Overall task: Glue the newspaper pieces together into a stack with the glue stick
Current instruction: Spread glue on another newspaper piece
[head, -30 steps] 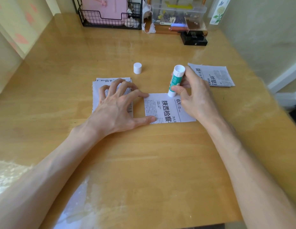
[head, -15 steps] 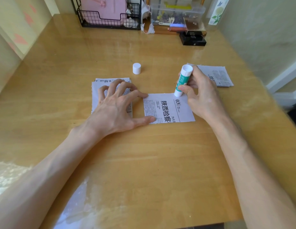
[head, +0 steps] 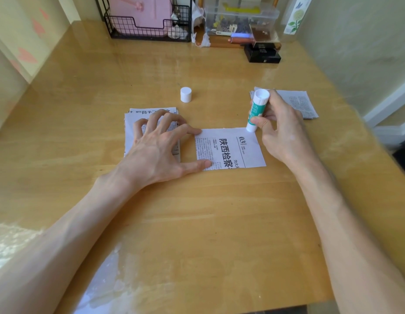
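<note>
Stack (head: 129, 132) half under splayed left hand (head: 156, 152); glue stick (head: 256, 106) in curled right hand (head: 285, 132).

Uncapped green-white glue stick (head: 257, 109) tilts, tip touching the flat headline newspaper piece (head: 228, 150) at its far-right corner.

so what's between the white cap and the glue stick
Nothing: the head view shows only bare table between the cap and the glue stick.

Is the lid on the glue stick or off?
Off: the small white plastic cap stands alone on the wooden table, apart from the green-and-white glue stick.
</note>
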